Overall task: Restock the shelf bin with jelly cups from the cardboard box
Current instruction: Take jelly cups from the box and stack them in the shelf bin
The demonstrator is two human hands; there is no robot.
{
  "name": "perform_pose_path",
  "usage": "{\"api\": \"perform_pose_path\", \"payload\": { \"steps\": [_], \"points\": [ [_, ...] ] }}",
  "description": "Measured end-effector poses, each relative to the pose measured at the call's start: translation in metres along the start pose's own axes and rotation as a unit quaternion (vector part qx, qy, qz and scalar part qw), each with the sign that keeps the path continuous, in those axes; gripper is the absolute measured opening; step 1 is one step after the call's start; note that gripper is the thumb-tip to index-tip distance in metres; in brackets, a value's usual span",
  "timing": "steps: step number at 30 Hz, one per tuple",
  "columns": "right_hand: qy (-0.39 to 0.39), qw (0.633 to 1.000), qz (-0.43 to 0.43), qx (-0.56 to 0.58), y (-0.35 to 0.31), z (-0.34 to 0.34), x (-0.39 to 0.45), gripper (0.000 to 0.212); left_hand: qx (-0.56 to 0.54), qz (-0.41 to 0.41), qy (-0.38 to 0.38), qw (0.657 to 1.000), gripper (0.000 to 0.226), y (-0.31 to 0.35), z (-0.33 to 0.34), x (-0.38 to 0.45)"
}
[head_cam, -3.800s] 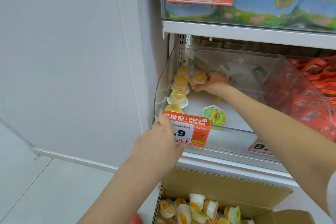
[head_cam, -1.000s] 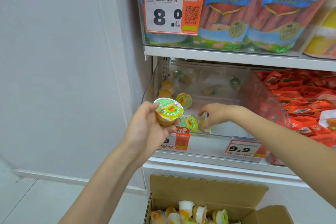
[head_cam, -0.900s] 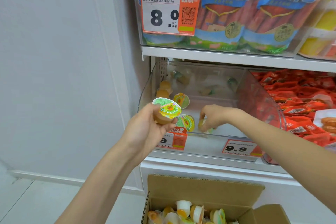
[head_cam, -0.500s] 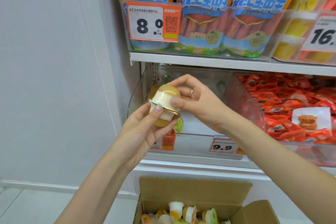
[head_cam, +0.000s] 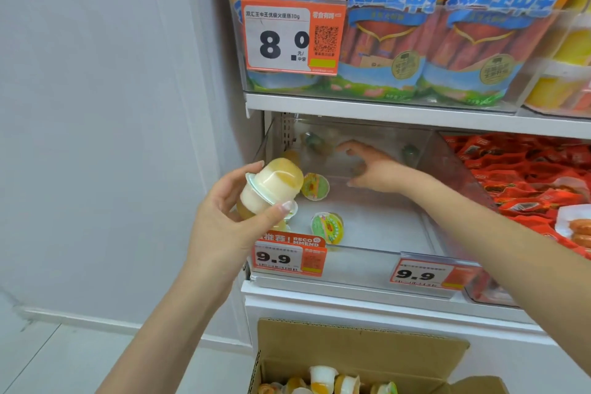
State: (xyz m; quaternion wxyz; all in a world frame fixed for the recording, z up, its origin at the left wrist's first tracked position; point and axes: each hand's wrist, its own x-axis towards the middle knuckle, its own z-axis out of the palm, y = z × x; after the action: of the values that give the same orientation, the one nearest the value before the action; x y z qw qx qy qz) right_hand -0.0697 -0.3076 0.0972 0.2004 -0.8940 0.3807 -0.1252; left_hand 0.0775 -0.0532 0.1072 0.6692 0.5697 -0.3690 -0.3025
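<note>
Clearly, at left the left hand (head_cam: 224, 217) is wrapped round two small clear-plastic jelly cups (head_cam: 271, 189) w/ pale yellow filling, stacked rim to rim, thumb over one side and fingertips (head_cam: 284, 206) on the other; the pair is held in the air just in front of the clear plastic shelf bin (head_cam: 447, 169), not yet inside it. Each cup is judged light and fairly stiff at the rim but thin-walled and smooth, so slip is likely if squeezed on the domed body; the flared rim and foil-lid edge are judged the best place to be gripped, w/ moderate pressure only, as the peel lid could be dented or burst.

Further right, inside the bin, two foil-lidded jelly cups w/ green-orange labels (head_cam: 326, 227) are seen lying on their sides near the front-left, approx. beside an orange 9.9 price tag (head_cam: 289, 254). A few more cups are dimly visible at the back.

To the right, the right hand (head_cam: 374, 169) is reached deep into the bin w/ fingers spread and relaxed, nothing held.

Below, the brown cardboard box (head_cam: 367, 349) is seen open, w/ more cups inside.
</note>
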Motion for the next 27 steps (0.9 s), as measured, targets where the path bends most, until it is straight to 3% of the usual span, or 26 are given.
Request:
{"api": "perform_pose_path", "payload": {
  "steps": [3,5,8,12,16,20,22,27],
  "points": [
    [-0.087,0.994,-0.009,-0.062,0.002,0.027,0.025,0.079,0.021,0.018,0.019,0.999,0.073,-0.002,0.000,0.003],
    [-0.095,0.993,-0.021,-0.066,-0.006,0.041,0.033,0.069,0.027,0.021,0.027,0.999,0.072,-0.004,-0.001,0.006],
    [-0.063,0.996,-0.041,-0.053,-0.007,0.060,0.041,0.054,0.031,0.018,0.025,0.999,0.069,-0.005,-0.002,0.010],
    [-0.031,0.999,-0.032,-0.026,-0.002,0.073,0.046,0.065,0.032,0.018,0.029,0.999,0.065,-0.007,-0.005,0.012],
    [-0.018,0.998,0.020,0.056,0.007,0.069,0.043,0.052,0.021,0.021,0.032,0.999,0.065,-0.007,-0.007,0.011],
    [-0.140,0.970,0.065,0.188,0.012,0.054,0.015,0.059,0.023,0.022,0.023,0.999,0.066,-0.006,-0.008,0.010],
    [-0.209,0.948,0.080,0.228,0.016,0.050,-0.001,0.042,0.023,0.023,0.021,0.999,0.066,-0.006,-0.008,0.009],
    [-0.325,0.924,0.069,0.188,0.020,0.031,-0.025,0.026,0.028,0.029,0.020,0.999,0.066,-0.006,-0.005,0.004]
  ]
}}
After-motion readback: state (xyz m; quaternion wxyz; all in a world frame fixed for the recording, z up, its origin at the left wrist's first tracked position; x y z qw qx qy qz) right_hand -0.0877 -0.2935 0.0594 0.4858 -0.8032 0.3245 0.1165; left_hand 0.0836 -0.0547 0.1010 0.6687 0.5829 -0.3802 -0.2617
